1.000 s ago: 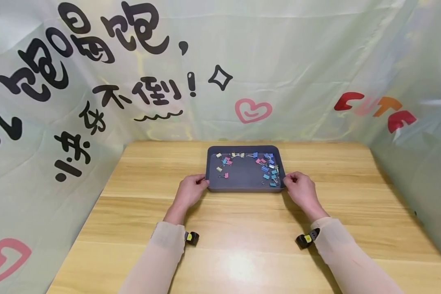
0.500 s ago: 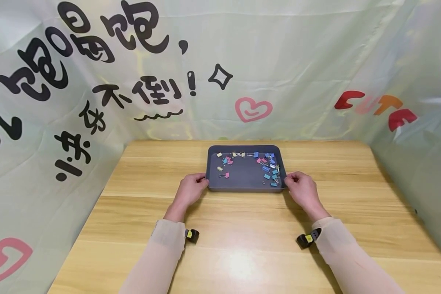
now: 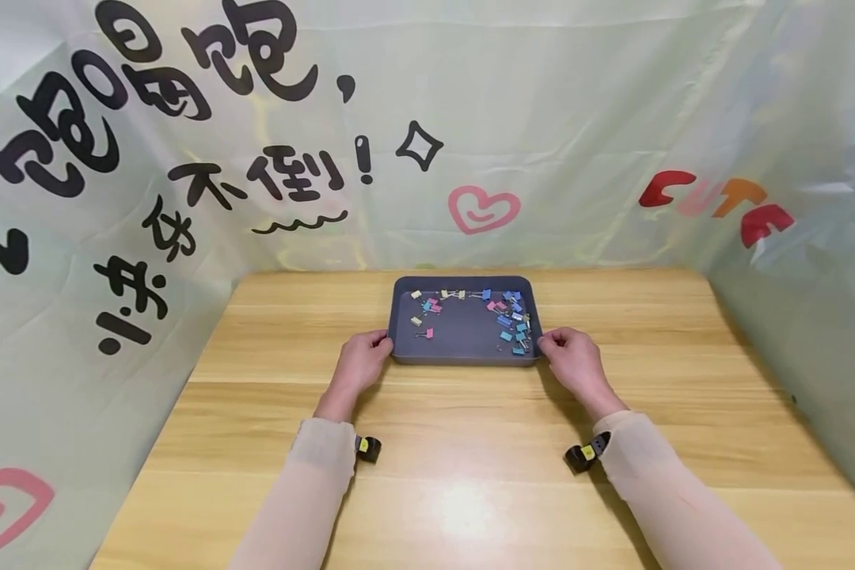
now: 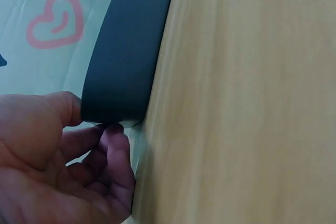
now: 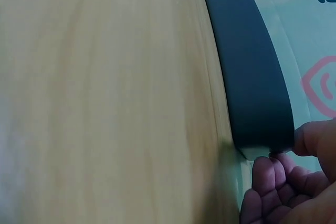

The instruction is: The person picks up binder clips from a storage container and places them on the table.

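Observation:
A dark grey rectangular tray (image 3: 463, 336) lies on the table near its back edge. At its left front corner my left hand (image 3: 359, 362) grips the rim, thumb against the side wall and fingers curled at the edge. My right hand (image 3: 573, 360) holds the opposite corner in the same way. Inside the tray are several small binder clips, among them a pink clip (image 3: 430, 333), a blue clip (image 3: 486, 294) and a teal clip (image 3: 506, 336). Most lie along the right side, the rest at the left and back. Both wrist views show only the tray's outer wall (image 4: 128, 51).
The wooden table (image 3: 456, 443) stretches in front of the tray and to both sides. Behind it hangs a pale printed cloth (image 3: 577, 127) with black lettering and a pink heart, which also walls in the left and right sides.
The head view has shifted a little, so everything sits slightly further left and higher. Both hands stay on the tray's corners, and the clips keep their places.

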`<state>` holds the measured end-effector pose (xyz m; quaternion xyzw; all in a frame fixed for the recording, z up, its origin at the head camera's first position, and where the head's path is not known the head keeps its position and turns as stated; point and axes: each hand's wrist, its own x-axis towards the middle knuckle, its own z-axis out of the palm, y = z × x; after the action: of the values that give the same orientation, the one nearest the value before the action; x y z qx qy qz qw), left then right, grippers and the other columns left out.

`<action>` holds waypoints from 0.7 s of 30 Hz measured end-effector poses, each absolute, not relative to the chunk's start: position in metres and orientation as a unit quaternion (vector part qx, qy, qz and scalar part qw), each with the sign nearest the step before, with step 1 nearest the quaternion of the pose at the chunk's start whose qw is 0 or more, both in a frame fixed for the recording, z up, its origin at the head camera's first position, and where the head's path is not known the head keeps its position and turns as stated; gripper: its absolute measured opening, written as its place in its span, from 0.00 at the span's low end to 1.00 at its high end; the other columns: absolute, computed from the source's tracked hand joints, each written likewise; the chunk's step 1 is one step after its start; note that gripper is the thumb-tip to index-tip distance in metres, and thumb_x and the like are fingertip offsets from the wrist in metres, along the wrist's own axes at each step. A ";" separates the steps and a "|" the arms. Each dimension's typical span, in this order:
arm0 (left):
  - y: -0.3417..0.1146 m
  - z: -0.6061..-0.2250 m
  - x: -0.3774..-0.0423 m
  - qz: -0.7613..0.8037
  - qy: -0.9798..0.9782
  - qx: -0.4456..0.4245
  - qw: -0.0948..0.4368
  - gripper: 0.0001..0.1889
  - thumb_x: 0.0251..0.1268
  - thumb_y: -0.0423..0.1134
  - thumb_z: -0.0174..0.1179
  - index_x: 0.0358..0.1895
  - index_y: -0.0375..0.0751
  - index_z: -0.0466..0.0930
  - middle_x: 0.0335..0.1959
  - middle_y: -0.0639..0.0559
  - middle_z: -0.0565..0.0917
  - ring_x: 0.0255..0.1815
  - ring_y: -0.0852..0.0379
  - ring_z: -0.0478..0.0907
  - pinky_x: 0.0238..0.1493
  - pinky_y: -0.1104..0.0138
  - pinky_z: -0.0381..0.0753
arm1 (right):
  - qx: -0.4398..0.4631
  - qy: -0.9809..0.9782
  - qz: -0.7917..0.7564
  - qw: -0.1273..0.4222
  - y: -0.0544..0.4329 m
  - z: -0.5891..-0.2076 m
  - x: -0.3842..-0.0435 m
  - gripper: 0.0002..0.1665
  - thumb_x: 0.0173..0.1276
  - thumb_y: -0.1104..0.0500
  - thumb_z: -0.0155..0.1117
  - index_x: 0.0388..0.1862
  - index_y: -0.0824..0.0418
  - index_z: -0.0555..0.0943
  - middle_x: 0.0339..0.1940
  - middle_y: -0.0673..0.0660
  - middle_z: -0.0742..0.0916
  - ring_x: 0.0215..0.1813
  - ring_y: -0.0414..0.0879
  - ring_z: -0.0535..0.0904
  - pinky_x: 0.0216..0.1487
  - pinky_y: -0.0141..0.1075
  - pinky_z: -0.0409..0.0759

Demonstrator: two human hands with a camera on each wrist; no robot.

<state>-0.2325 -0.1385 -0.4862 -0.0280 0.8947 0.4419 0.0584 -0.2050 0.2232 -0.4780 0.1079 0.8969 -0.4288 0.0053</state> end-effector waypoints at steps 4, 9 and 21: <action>-0.140 -0.484 -0.236 0.442 0.894 -0.023 0.068 0.22 0.81 0.45 0.52 0.69 0.42 0.82 0.69 0.43 0.82 0.74 0.43 0.75 0.75 0.47 0.72 | 0.114 0.894 -0.433 0.010 0.222 -0.478 -0.208 0.19 0.81 0.55 0.56 0.53 0.70 0.84 0.41 0.63 0.85 0.39 0.52 0.77 0.35 0.36 0.77; -0.141 -0.485 -0.239 0.439 0.895 -0.023 0.072 0.22 0.80 0.45 0.53 0.69 0.43 0.82 0.69 0.44 0.82 0.73 0.44 0.76 0.75 0.47 0.72 | 0.117 0.893 -0.435 0.012 0.221 -0.478 -0.210 0.20 0.81 0.54 0.56 0.53 0.70 0.84 0.41 0.62 0.84 0.40 0.53 0.76 0.36 0.37 0.75; -0.146 -0.484 -0.247 0.445 0.891 -0.022 0.082 0.25 0.73 0.46 0.58 0.69 0.42 0.81 0.69 0.43 0.82 0.74 0.44 0.75 0.75 0.49 0.72 | 0.124 0.893 -0.432 0.027 0.218 -0.475 -0.215 0.22 0.83 0.53 0.54 0.58 0.70 0.82 0.49 0.66 0.85 0.46 0.55 0.76 0.41 0.38 0.75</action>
<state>-0.2468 -0.1459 -0.4840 -0.0221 0.8913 0.4452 0.0825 -0.2151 0.2183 -0.4752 0.1236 0.8928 -0.4323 0.0267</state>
